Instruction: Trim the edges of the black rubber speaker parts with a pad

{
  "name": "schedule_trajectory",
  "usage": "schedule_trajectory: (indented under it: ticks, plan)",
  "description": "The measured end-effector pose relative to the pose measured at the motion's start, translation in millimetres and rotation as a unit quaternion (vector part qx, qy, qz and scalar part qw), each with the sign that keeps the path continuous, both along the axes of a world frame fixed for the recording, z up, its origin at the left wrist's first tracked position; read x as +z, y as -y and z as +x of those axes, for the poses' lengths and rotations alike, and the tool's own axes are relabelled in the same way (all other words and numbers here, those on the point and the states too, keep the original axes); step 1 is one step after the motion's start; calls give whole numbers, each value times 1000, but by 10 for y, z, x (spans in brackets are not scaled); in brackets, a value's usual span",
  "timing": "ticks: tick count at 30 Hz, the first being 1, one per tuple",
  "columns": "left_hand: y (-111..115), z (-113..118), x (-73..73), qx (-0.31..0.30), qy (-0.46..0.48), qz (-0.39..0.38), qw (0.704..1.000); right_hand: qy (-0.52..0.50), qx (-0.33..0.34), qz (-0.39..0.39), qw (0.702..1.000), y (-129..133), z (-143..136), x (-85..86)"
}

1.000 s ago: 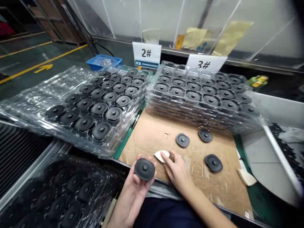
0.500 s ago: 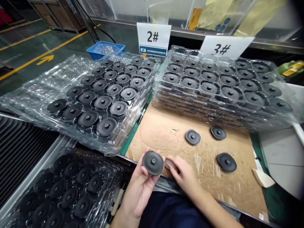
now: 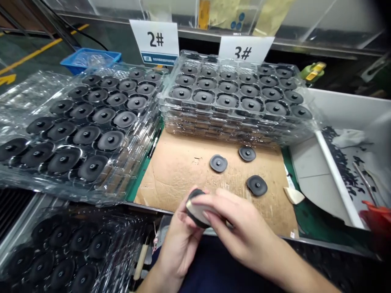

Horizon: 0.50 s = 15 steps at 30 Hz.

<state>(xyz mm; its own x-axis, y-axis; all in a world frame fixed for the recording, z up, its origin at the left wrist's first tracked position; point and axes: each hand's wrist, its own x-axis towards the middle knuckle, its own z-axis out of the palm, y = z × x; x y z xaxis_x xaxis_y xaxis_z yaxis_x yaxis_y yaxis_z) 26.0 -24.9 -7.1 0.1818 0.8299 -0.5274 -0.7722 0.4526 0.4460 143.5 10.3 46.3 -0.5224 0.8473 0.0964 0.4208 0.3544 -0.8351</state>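
Gripping black disc [image 3: 195,193] in fingers of left hand [image 3: 181,242], pinching pale wedge [image 3: 198,211] in right hand [image 3: 244,219]; disc could slip if pressure lands off-centre.

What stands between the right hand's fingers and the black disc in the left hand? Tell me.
The pale piece does: the right hand holds it over the face of the black disc in the left hand. Nothing else visible does.

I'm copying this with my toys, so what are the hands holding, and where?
The left hand holds a black disc by its edge. The right hand pinches a pale flat piece against it, thumb on its near face; fingers hide the rest.
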Motion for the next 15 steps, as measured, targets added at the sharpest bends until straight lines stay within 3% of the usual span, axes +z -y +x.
schedule_trajectory:
  ticks: [2,4,6,8,12,15]
  plan:
    - [5,27,37,-20,6,1,1000,-19,-36,57,998,23,-7,0]
    - [7,7,74,-43,14,6,999,-45,-31,87,995,97,24,0]
    - [5,-70,106,-50,15,30,998,-71,16,53,996,218,137,-21]
    - [-1,-162,134,-34,8,64,997,-81,9,-15,997,346,327,-98]
    - [-14,-195,194,-26,2,91,995,-38,-193,-110,974,496,715,-388]
    - [-19,-93,236,-59,14,94,994,-37,-269,-146,951,532,839,-558]
